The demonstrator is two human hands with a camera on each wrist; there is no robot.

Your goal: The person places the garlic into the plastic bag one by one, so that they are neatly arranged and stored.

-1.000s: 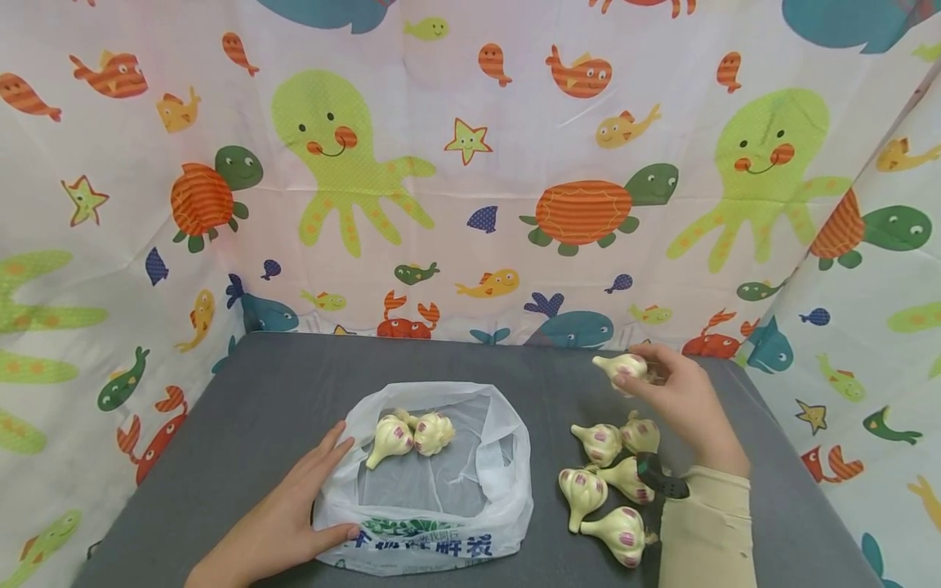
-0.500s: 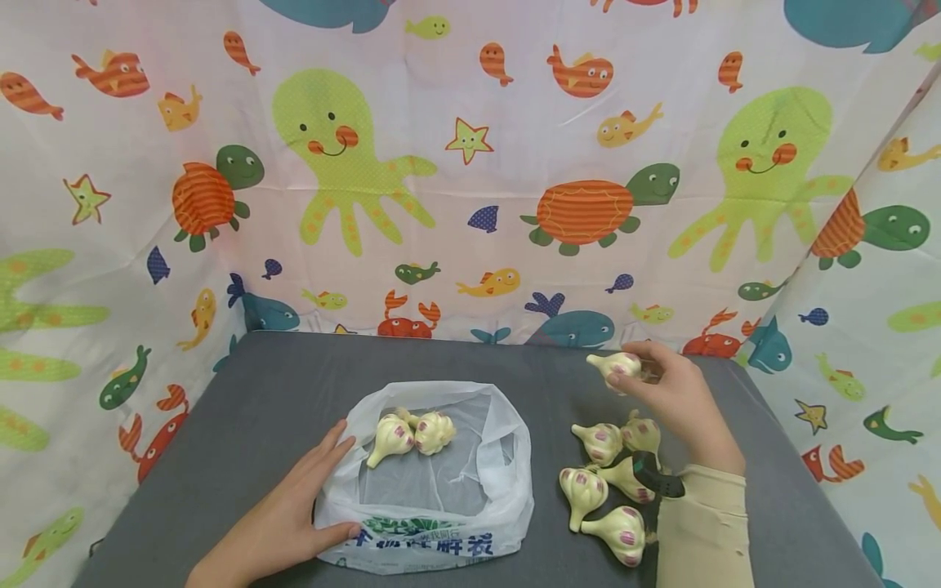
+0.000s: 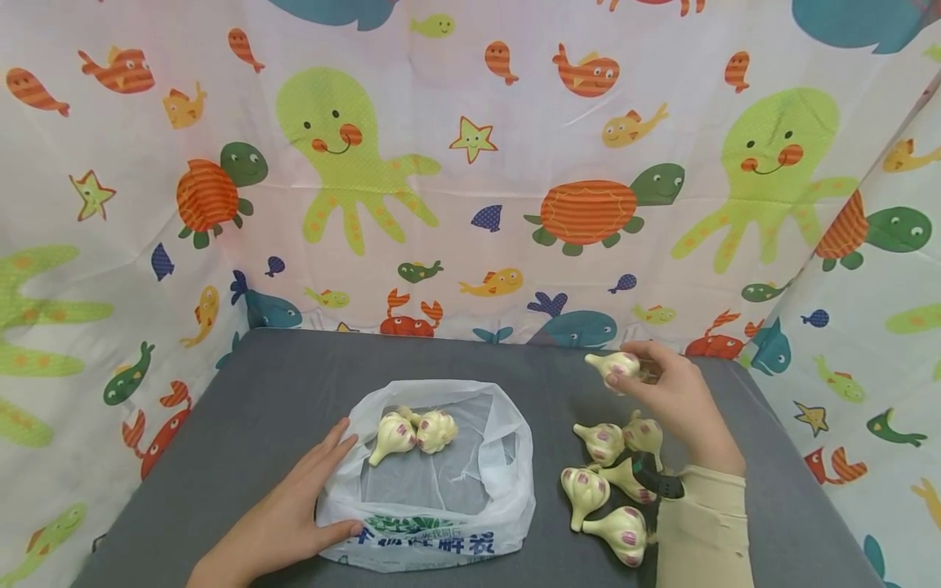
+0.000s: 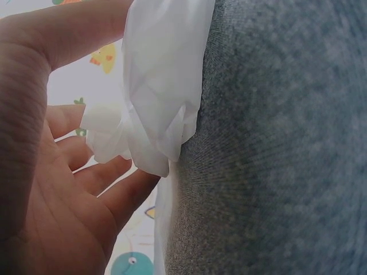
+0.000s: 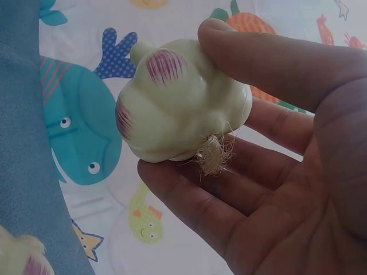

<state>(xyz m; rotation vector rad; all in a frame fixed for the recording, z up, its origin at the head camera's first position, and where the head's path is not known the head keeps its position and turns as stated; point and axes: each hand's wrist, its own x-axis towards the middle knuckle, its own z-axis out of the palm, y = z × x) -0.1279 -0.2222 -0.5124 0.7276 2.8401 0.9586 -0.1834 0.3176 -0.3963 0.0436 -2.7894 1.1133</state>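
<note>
My right hand [image 3: 675,400] holds a garlic bulb [image 3: 616,369] in the air above the right side of the table, its stem pointing left. In the right wrist view, thumb and fingertips pinch this bulb [image 5: 178,103], and its dry root tuft faces the palm. My left hand [image 3: 297,502] rests against the left side of a white plastic bag [image 3: 507,490], fingers spread. The left wrist view shows the fingers loosely bent beside the bag's crumpled edge [image 4: 163,86]. Inside the bag, whose mouth is spread wide, garlic bulbs [image 3: 435,431] lie near the back left.
Several more garlic bulbs [image 3: 623,535] lie grouped on the dark grey table [image 3: 294,367], right of the bag and below my right hand. A white curtain [image 3: 470,82] printed with sea animals surrounds the table at the back and both sides.
My right hand has shifted slightly left with the garlic bulb, then stayed nearly still. The left hand and the bag hold their places; the whole head view has drifted slightly.
</note>
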